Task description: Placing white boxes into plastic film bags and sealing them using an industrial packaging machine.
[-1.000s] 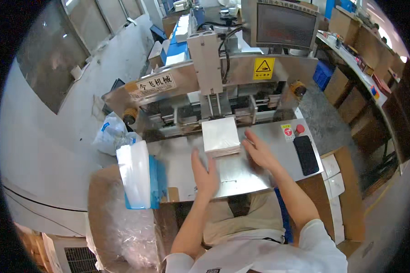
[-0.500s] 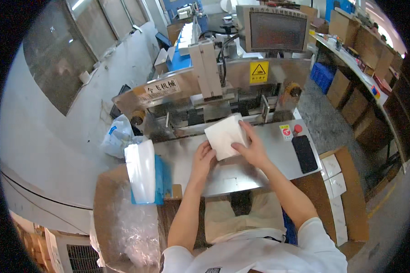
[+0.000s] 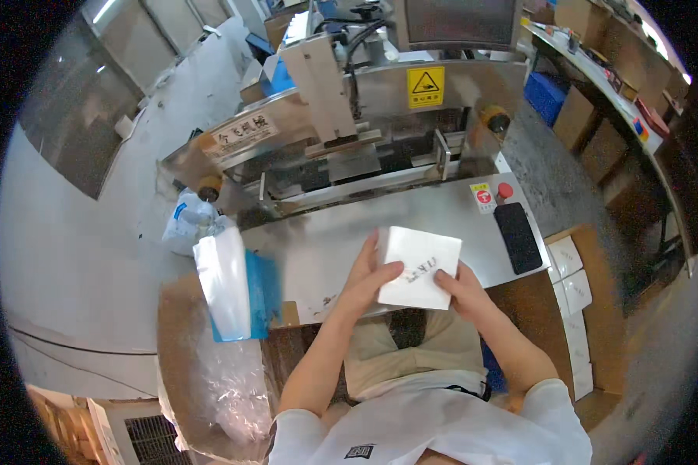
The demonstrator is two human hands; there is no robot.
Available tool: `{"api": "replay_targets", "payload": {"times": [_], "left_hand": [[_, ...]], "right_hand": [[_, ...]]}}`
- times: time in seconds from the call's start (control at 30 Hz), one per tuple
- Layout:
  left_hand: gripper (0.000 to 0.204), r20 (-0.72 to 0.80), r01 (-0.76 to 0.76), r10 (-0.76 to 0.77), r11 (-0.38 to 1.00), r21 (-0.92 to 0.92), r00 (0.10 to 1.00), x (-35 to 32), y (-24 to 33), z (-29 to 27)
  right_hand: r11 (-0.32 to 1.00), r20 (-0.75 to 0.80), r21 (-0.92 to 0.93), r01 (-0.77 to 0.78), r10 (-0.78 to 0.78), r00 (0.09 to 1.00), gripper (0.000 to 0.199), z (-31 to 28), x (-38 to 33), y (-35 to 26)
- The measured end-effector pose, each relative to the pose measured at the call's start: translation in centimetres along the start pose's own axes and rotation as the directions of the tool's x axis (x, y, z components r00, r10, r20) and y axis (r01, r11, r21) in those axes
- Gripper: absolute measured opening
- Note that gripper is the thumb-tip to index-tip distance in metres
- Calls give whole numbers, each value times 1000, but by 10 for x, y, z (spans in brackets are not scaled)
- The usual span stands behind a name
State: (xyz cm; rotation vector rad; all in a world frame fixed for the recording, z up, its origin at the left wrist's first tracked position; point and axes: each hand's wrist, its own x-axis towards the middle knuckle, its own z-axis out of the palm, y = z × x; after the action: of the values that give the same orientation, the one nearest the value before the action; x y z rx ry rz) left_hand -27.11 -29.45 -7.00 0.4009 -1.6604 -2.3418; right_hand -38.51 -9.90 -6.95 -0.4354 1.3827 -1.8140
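From the head camera I see both hands closed on a white packet (image 3: 417, 267), held just above the near edge of the steel table (image 3: 326, 248). My left hand (image 3: 367, 277) grips its left edge, thumb on top and fingers underneath. My right hand (image 3: 459, 291) pinches the lower right corner. The packet is tilted, its far corner pointing toward the sealing machine (image 3: 349, 116).

To the left, a stack of clear bags (image 3: 225, 283) stands on edge against a blue holder (image 3: 262, 287), near my left forearm but apart from it. A black phone (image 3: 517, 237) lies flat on the table's right end, just below a red button (image 3: 505, 190). White boxes (image 3: 570, 267) sit in a cardboard carton beside the table.

The risks, as I judge them: the packet is off the table on two light grips, so a loosened corner could let it swing and slide off the front edge. A wide left elbow could tip the bags. Pushed forward, fingers would near the machine's bar.
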Motion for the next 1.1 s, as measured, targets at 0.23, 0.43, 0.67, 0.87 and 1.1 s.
{"api": "replay_targets", "payload": {"times": [0.23,0.43,0.67,0.87,1.1], "left_hand": [[58,-180,156,49,310,938,982,93,2,-52],[61,-278,285,-81,90,954,957,156,-4,-151],[45,-169,179,-87,116,977,982,165,11,-162],[47,-130,75,79,490,869,988,88,51,-110],[48,-239,47,205,660,750,949,-33,96,-91]], "right_hand": [[978,-501,76,195,-132,856,58,-107,-48,-5],[915,-825,-165,369,-333,457,51,-264,-163,-34],[977,-978,5,215,-40,204,51,-426,-283,57],[934,-880,345,93,288,377,52,-479,-303,125],[879,-951,227,-419,293,100,39,-511,-268,177]]}}
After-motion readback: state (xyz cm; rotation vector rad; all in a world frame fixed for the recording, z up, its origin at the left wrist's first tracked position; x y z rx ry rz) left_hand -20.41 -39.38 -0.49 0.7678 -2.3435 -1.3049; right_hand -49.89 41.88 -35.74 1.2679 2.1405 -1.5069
